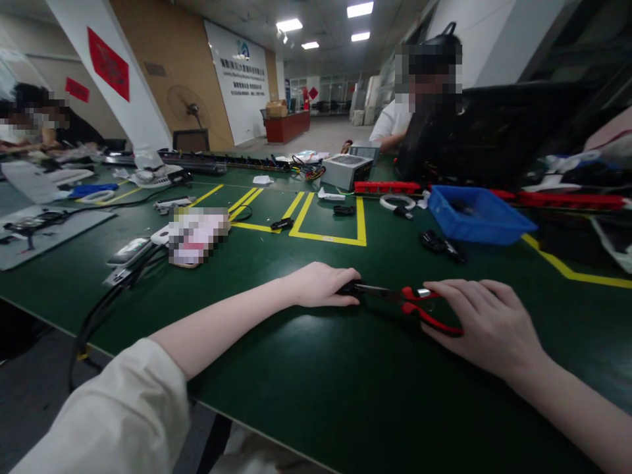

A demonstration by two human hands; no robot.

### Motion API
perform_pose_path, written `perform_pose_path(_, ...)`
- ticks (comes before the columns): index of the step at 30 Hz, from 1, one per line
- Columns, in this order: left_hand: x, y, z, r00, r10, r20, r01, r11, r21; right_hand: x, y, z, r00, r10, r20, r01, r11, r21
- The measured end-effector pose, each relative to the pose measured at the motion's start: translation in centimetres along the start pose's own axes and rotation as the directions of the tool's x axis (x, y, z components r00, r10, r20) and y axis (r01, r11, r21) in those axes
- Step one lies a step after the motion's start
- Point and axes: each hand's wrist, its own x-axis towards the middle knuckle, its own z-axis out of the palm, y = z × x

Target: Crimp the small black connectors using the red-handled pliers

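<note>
Cream sleeve (128, 401) nearest, then the green table (316, 375). I see the right hand (494, 326) and left hand (320, 284): the former's fingers grip red-handled pliers (409, 294), the latter's pinch a black piece (350, 288) at the plier tips, presumably steadying it.

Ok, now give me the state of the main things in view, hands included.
Left hand: fingers closed on a black part.
Black part: held, mostly hidden.
Right hand: holding the pliers.
Pliers: handles spread, nose at the black part; grip unclear.
Blue bin: upright, open-topped, dark contents.
Phone: lying flat, partly blurred.
Ceiling lights: on.
Fan: can't tell if spinning.
</note>
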Motion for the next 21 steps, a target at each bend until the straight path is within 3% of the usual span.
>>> perform_pose_path(8,0.1,0.1,0.3,0.995,0.094,-0.012,-0.095,0.994,-0.052,-1.0,0.1,-0.4,0.996,0.081,0.025,-0.085,0.978,0.192)
perform_pose_path(15,0.3,0.4,0.3,0.997,0.057,0.059,-0.045,0.982,-0.186,-1.1,-0.1,-1.1,0.988,0.148,0.054,-0.157,0.944,0.292)
perform_pose_path(21,0.5,0.5,0.6,0.994,-0.002,0.107,0.028,0.970,-0.242,-2.1,-0.1,0.4,0.967,0.252,0.033,-0.243,0.877,0.414)
